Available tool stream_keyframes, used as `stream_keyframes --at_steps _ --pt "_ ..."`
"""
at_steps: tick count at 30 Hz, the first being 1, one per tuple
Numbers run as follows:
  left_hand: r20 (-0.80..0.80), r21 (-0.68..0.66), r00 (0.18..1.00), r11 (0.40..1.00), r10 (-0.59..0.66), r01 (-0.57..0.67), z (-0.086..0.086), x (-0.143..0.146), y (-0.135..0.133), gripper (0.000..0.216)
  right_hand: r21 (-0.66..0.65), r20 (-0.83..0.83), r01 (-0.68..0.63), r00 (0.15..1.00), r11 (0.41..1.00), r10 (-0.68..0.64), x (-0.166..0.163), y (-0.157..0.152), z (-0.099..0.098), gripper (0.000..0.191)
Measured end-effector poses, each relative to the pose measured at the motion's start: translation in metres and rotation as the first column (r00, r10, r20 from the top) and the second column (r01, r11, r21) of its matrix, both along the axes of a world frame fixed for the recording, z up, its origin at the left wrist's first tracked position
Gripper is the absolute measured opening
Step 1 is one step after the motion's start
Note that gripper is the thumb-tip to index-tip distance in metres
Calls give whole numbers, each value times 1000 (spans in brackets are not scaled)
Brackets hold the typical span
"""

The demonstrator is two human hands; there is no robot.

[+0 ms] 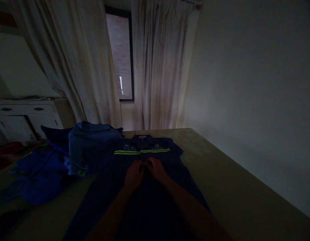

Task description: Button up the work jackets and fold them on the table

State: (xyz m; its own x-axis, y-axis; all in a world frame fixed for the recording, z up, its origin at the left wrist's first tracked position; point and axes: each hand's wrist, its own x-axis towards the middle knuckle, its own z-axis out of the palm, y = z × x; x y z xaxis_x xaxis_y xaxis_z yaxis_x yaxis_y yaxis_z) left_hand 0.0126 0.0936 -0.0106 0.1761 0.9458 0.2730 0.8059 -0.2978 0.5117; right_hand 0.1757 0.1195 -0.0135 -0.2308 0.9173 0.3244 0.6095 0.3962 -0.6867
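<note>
A navy work jacket (163, 159) lies spread out, front side up, with its collar at the far end. Yellow-green stripes and pale printing run across its chest. Just below the stripes, my left hand (134, 172) pinches the jacket's front edge near the middle line. Close against it, my right hand (155, 167) is closed on the other side of the same opening, fingertips almost touching. The small part between the fingers is hidden, and the room is dim.
To the left is a heap of blue clothes (48, 174), with a lighter blue garment (93, 139) on top. Everything rests on a broad yellowish covered surface (230, 187). A wall (257, 83) borders the right, curtains (162, 67) hang behind, and a white cabinet (41, 107) stands back left.
</note>
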Motion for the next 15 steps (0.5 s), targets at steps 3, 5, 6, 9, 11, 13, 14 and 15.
stream_keyframes --at_steps 3,5,6,9,11,13,14,15 --pt "-10 4 1000 1000 4 -4 -1 0 0 14 6 23 0 1000 1000 0 -1 -1 1 9" --pt "-17 9 1000 1000 7 -7 -2 0 0 14 12 40 -1 999 1000 1 -1 -2 2 11" --pt "-20 12 1000 1000 7 -7 -2 0 1 15 13 47 -3 999 1000 2 -1 -2 3 12" --pt "-26 16 1000 1000 8 -8 -4 1 1 16 9 48 -9 999 1000 8 -1 -3 5 15" --pt "-33 17 999 1000 11 -10 -4 1 1 16 4 44 -2 999 1000 1 -1 -4 6 17" --pt "-40 21 999 1000 13 -12 -5 1 1 16 -1 41 8 999 1000 -8 -1 -4 6 18" --pt "-43 24 999 1000 13 -12 -5 1 0 16 -5 41 13 999 1000 -13 -1 -5 6 18" --pt "-46 26 999 1000 12 -11 -4 1 0 17 -9 43 16 999 1000 -16 -1 -5 7 17"
